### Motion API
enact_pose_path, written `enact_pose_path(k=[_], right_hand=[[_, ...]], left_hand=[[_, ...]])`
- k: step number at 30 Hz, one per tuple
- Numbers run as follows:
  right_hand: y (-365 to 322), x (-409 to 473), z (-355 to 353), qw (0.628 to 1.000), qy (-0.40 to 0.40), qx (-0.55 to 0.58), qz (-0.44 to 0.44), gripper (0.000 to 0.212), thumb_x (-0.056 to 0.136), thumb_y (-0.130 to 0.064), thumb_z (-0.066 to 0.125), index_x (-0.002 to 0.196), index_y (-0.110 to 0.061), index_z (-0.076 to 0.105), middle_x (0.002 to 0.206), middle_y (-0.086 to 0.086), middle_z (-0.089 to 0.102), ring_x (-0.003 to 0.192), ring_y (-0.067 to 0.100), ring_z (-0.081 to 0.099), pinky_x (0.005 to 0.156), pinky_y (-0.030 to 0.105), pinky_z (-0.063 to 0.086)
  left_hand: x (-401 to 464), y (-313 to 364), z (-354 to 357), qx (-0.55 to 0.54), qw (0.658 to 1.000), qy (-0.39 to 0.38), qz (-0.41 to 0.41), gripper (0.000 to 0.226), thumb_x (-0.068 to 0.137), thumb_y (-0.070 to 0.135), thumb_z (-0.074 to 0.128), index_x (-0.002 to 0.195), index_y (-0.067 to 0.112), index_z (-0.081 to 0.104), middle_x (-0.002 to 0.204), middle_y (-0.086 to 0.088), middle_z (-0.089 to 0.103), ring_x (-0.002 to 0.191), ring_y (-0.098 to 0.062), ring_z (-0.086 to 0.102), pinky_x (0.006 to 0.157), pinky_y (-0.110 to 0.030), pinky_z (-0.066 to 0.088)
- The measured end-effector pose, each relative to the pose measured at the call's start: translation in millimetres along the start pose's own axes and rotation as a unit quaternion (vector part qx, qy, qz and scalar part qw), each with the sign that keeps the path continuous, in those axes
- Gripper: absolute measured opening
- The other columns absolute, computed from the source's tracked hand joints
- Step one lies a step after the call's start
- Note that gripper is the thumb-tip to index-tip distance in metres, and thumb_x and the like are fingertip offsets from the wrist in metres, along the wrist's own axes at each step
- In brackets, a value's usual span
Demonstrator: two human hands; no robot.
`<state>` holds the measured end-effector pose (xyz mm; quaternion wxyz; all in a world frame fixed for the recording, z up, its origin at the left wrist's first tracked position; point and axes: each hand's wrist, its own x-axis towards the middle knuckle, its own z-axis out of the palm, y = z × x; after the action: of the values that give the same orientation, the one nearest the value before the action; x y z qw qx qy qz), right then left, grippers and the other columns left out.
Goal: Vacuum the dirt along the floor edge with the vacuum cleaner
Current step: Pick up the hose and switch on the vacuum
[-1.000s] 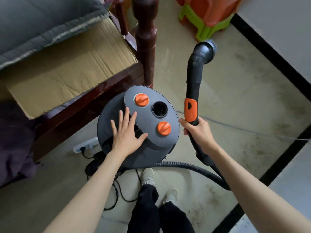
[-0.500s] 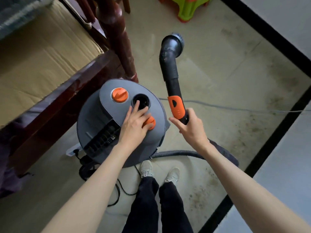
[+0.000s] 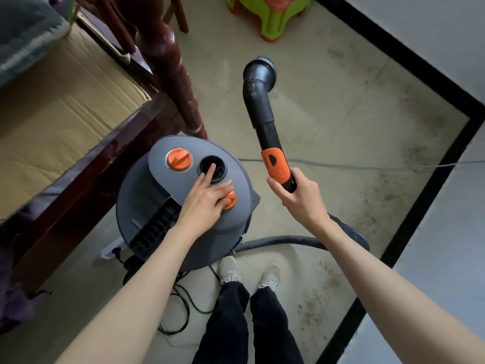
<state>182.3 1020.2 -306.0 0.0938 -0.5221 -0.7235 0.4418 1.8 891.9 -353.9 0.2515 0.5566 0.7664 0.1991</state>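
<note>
Shifted forward, left hand seemingly presses vacuum cleaner top.

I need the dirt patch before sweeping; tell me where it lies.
In the head view, the dirt lies on the floor at lower right, just right of the person's shoes, along the black floor border.

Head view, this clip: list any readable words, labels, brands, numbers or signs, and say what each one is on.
None can be read.
Vacuum cleaner lid: no print visible.
Orange knob: a moulded shape, not text.
Orange slider on the wand held by the right hand: a dark marking and ridges, no letters.
Power strip: too small to tell.
</note>
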Motion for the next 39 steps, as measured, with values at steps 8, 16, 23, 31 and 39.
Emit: enact_pose_path(k=[8, 16, 23, 31, 39], right_hand=[[-42.4, -2.6, -68.7, 0.994, 0.020, 0.112, 0.000, 0.019, 0.089, -0.027, 0.069, 0.076, -0.020, 0.057, 0.065, 0.004, 0.056, 0.053, 0.016, 0.055, 0.058, 0.033, 0.049], [-106.5, -0.2, -197.0, 0.956, 0.048, 0.289, -0.029, 0.022, 0.095, -0.024, 0.061, 0.086, -0.004, 0.056, 0.069, 0.011, 0.060, 0.054, 0.019, 0.055, 0.058, 0.030, 0.048], [-123.8, 3.9, -322.2, 0.914, 0.051, 0.394, -0.078, 0.024, 0.096, -0.031, 0.059, 0.091, -0.008, 0.055, 0.072, 0.010, 0.060, 0.059, 0.022, 0.055, 0.063, 0.034, 0.047], [-75.2, 24.1, -442.6, 0.923, 0.121, 0.350, -0.105, 0.032, 0.099, -0.045, 0.045, 0.104, -0.020, 0.063, 0.102, 0.008, 0.068, 0.093, 0.021, 0.067, 0.085, 0.034, 0.054], [-7.1, 45.2, -445.0, 0.960, 0.023, 0.270, -0.077, 0.046, 0.078, -0.050, 0.071, 0.117, -0.030, 0.055, 0.109, -0.007, 0.067, 0.097, 0.004, 0.062, 0.085, 0.021, 0.049]], left_hand=[[21.6, 77.1, -26.6, -0.170, 0.976, -0.077, -0.114, 0.051, 0.090, 0.033, 0.063, 0.138, 0.025, 0.048, 0.152, -0.002, 0.033, 0.140, -0.019, 0.032, 0.112, -0.038, 0.029], [76.9, 235.4, -56.4, -0.289, 0.944, -0.157, -0.017, 0.055, 0.089, 0.033, 0.063, 0.139, 0.022, 0.043, 0.133, 0.004, 0.053, 0.116, -0.005, 0.049, 0.099, -0.024, 0.039], [117.9, 367.7, -61.1, -0.334, 0.931, -0.126, 0.079, 0.038, 0.091, 0.022, 0.061, 0.126, 0.017, 0.048, 0.119, 0.001, 0.061, 0.111, -0.013, 0.057, 0.095, -0.031, 0.048], [186.6, 480.3, -84.7, -0.261, 0.955, -0.053, 0.132, 0.023, 0.094, 0.030, 0.055, 0.112, 0.022, 0.043, 0.095, 0.011, 0.061, 0.086, -0.001, 0.060, 0.066, -0.010, 0.045], [267.2, 530.3, -114.7, -0.468, 0.879, 0.001, 0.089, 0.010, 0.096, 0.025, 0.054, 0.101, 0.017, 0.053, 0.097, 0.003, 0.066, 0.090, -0.007, 0.066, 0.072, -0.023, 0.054]])
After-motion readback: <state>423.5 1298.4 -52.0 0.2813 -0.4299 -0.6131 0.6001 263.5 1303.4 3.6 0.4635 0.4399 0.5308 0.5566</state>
